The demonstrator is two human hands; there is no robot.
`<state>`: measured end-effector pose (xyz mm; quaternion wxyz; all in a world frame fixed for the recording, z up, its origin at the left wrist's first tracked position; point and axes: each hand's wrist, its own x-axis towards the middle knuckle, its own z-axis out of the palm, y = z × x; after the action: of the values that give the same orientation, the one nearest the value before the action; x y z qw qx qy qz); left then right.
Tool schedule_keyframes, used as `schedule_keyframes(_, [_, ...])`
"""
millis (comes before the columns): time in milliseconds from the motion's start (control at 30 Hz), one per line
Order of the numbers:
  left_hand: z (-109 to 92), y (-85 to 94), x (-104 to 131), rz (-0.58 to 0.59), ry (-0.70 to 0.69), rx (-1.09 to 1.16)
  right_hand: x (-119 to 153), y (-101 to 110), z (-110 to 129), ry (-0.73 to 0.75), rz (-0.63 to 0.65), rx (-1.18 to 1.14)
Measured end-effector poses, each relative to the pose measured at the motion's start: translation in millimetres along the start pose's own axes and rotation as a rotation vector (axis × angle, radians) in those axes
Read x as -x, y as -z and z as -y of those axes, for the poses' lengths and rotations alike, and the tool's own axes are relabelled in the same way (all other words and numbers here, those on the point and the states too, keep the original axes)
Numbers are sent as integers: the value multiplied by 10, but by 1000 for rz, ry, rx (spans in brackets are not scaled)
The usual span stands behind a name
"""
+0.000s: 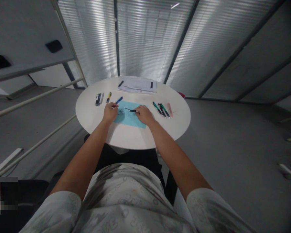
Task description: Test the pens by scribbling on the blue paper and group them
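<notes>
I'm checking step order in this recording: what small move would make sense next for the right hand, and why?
Probably a slight shift left: the right hand grips a dark pen-like item above the blue sheet, its thin end pointing towards the left hand, with a gap between. Whether the left fingers hold anything is unclear.

White rounded table (131,139), light-blue sheet (133,121) near the middle, stacked papers (138,85) behind, pens (157,108) at both sides
</notes>
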<state>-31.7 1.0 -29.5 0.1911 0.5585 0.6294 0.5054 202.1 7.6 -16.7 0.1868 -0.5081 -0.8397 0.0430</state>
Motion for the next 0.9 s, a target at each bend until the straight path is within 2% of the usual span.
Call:
schedule_keyframes(300, [-5, 12, -4, -9, -5, 4, 1, 2, -4, 0, 2, -18])
schedule_keyframes(667, [-125, 52, 33, -32, 29, 23, -10, 107, -98, -271, -331, -147])
schedule_keyframes(833, [-80, 37, 11, -47, 1, 13, -13, 134, -143, -373, -376, -149])
schedule_keyframes(900, [-43, 23, -3, -48, 7, 14, -6, 127, -130, -349, -349, -128])
